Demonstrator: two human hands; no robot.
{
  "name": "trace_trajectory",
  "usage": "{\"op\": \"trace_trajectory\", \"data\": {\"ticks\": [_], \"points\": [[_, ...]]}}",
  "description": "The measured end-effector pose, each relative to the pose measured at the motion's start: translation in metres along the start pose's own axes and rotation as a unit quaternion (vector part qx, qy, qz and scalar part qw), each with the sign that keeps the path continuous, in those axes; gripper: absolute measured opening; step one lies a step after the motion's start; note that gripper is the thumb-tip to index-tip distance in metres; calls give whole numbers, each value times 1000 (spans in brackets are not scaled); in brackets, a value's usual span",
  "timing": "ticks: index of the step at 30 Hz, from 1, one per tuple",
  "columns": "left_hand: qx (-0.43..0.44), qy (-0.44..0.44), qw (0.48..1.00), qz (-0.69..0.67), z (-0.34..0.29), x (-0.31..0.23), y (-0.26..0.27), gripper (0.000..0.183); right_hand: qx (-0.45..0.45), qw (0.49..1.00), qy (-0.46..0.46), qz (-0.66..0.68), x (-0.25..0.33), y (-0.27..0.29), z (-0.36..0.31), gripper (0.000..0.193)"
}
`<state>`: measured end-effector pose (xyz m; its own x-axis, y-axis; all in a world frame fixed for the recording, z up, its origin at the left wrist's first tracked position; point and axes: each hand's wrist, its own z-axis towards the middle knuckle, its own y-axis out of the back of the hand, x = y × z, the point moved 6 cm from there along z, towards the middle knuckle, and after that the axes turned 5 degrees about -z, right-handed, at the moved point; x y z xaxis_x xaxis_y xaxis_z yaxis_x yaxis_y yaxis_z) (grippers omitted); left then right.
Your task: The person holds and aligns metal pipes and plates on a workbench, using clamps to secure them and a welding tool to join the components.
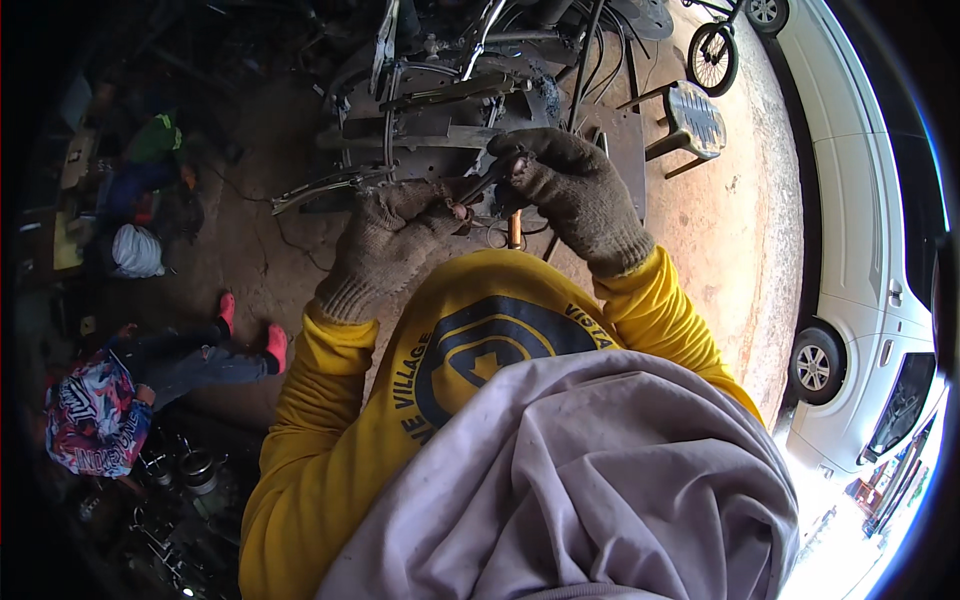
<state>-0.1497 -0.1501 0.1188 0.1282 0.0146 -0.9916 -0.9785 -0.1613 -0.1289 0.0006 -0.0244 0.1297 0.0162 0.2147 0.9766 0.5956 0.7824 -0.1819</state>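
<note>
Both of my hands wear worn brown knitted gloves with bare fingertips showing through. They meet in front of my chest over a dark, thin, rod-like metal piece (482,189) that runs between them. My left hand (388,235) pinches its lower end with thumb and fingers. On its upper end my right hand (590,200) is closed, with fingers curled round it. The piece is too dark and small to tell its kind. Just below the hands an orange-brown handle (515,230) points down. Beyond them stands a metal worktable (628,150) crowded with metal frame parts (440,137).
Black cables (600,60) hang over the table's far right. A metal stool (695,120) stands right of it, near a small wheel (713,60). A white van (860,200) is parked at right. On the left sits a person (180,365) with pink footwear, near a white bag (138,250).
</note>
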Motion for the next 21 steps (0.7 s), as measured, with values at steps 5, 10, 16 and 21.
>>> {"op": "trace_trajectory", "data": {"ticks": [5,10,16,21], "points": [[-49,-33,997,-43,-4,8,-9,21,-24,995,-37,94,-7,-13,-3,24],[-52,-20,998,42,-3,0,-11,24,-29,999,13,13,2,-15,-2,24],[-62,-85,989,103,-3,0,-14,21,-52,998,17,-32,5,-14,-2,24],[-73,-75,988,116,-4,1,-14,17,-43,999,7,-13,7,-16,-3,22]]}}
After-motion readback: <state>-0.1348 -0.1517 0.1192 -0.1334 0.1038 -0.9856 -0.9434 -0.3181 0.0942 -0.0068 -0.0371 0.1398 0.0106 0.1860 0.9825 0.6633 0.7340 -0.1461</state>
